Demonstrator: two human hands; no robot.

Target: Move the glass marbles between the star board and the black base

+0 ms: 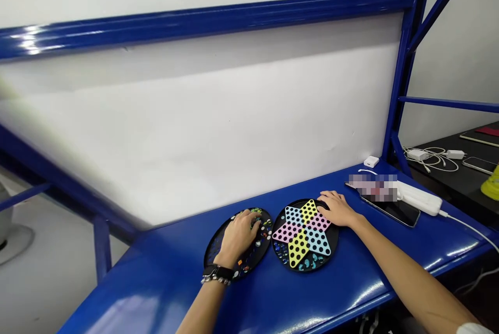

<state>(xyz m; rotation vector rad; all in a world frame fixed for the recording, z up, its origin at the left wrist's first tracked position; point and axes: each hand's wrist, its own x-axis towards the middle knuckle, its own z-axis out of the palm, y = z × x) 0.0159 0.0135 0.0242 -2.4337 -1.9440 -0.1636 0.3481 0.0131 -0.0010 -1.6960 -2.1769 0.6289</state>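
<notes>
My left hand [240,231], with a dark watch and a beaded bracelet at the wrist, is over a round black tray [252,260] of small coloured pieces. Its fingers are bent among the pieces; whether they pinch one is too small to tell. To the right lies a round black board with a star [304,230] in yellow, pink and light blue, full of dark holes. Blue and teal pieces [314,261] sit along its lower rim. My right hand [336,208] rests on the board's upper right edge, fingers spread, thumb on the pink point.
Behind the boards, a white panel [234,126] rises from the blue table [171,271] within a blue metal frame. On the right lie a phone [397,212], a white power strip [419,198] with a cable and a small white box [371,161]. Chargers [417,155] lie on a dark table beyond.
</notes>
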